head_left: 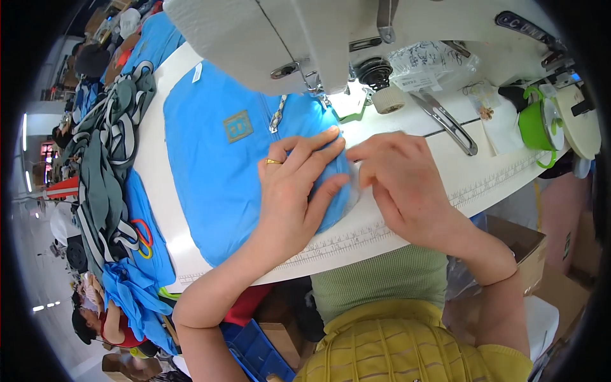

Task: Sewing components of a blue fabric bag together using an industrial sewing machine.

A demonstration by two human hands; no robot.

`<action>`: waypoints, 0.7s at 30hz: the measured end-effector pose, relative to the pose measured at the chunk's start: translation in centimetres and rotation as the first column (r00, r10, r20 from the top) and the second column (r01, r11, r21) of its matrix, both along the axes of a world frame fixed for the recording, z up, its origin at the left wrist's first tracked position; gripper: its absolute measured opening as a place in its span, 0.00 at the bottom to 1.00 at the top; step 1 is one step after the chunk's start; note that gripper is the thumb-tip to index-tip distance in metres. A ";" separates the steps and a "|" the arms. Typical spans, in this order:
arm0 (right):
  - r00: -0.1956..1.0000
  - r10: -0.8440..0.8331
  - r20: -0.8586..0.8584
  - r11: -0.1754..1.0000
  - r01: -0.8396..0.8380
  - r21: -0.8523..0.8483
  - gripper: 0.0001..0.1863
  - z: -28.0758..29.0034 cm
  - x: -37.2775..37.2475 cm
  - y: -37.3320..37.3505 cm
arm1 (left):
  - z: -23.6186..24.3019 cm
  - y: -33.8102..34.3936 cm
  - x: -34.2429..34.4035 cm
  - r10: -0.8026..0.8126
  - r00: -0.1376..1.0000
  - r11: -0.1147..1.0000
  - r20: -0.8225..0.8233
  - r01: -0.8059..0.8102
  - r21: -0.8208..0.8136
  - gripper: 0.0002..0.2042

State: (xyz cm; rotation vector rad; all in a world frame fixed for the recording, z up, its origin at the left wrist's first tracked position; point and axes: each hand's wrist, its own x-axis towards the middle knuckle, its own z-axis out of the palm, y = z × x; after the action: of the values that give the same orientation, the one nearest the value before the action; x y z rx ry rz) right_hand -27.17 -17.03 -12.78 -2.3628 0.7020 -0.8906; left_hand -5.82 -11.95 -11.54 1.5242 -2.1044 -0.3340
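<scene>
The blue fabric piece (216, 165) is lying flat on the white table (445, 172), its right edge just under the sewing machine (331, 38). The left hand (296, 191) is pressing on that edge, fingers extended together, gripping nothing. The right hand (398, 175) is touching the edge, fingertips curled; any pinch is hidden. Bare table is lying right of the fabric.

White worktable (159, 191) with printed ruler edge; cardboard boxes (519, 245) on floor right; bright strip lights (25, 130) far left.
</scene>
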 end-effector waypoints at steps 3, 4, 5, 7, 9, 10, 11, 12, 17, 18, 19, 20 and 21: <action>0.977 -0.212 -0.007 0.973 0.211 -0.090 0.16 0.1 0.5 0.0 | 0.0 0.0 -0.1 0.039 0.996 0.999 -0.086 -0.040 -0.006 0.16; 0.978 -0.201 -0.050 0.975 0.196 -0.101 0.16 0.3 0.4 0.0 | -0.2 0.0 0.0 0.057 0.993 0.998 -0.107 -0.058 -0.007 0.12; 0.977 -0.192 -0.093 0.977 0.181 -0.112 0.15 0.3 0.4 0.1 | -0.4 0.0 0.0 0.074 0.989 0.997 -0.126 -0.076 -0.006 0.09; 0.978 -0.186 -0.091 0.979 0.177 -0.099 0.16 0.3 0.4 0.0 | -0.5 -0.2 -0.2 0.089 0.980 0.996 -0.178 -0.092 -0.012 0.06; 0.979 -0.184 -0.086 0.981 0.177 -0.086 0.16 0.3 0.4 -0.2 | -0.9 -0.3 -0.3 0.099 0.969 0.994 -0.227 -0.106 -0.016 0.04; 0.982 -0.169 -0.087 0.982 0.161 -0.094 0.17 0.4 0.4 -0.4 | -1.2 -0.2 -0.3 0.130 0.934 0.991 -0.332 -0.132 0.016 0.03; 0.984 -0.154 -0.088 0.984 0.144 -0.103 0.18 0.4 0.5 -0.6 | -1.3 -0.1 -0.3 0.162 0.887 0.987 -0.432 -0.156 0.051 0.02; 0.984 -0.157 -0.083 0.984 0.149 -0.102 0.18 0.3 0.6 -0.8 | -1.1 0.1 -0.5 0.197 0.825 0.980 -0.530 -0.169 0.102 0.02; 0.990 -0.072 -0.117 0.988 0.055 -0.143 0.20 0.1 1.2 -2.2 | -1.0 -0.1 -0.7 0.110 0.841 0.993 -0.530 -0.114 0.026 0.01; 0.991 -0.073 -0.114 0.988 0.056 -0.143 0.20 0.1 1.3 -2.1 | -1.0 -0.1 -0.6 0.110 0.843 0.993 -0.527 -0.114 0.026 0.01; 0.986 -0.087 -0.140 0.977 0.058 -0.203 0.21 -0.1 1.4 -2.0 | -1.2 0.0 -0.5 0.112 0.836 0.993 -0.538 -0.115 0.028 0.01; 0.981 -0.103 -0.164 0.963 0.057 -0.262 0.21 -0.1 1.4 -1.9 | -1.2 0.0 -0.4 0.114 0.828 0.993 -0.548 -0.117 0.029 0.02; 0.981 -0.104 -0.163 0.963 0.059 -0.261 0.21 -0.2 1.4 -1.7 | -1.2 0.0 -0.4 0.113 0.829 0.993 -0.547 -0.116 0.030 0.02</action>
State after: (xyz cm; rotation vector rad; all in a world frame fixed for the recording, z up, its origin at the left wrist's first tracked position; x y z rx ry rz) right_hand -25.74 -18.77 -12.96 -2.6849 0.8006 -0.8580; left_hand -6.27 -11.91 -12.75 1.3392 -1.5508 -0.6381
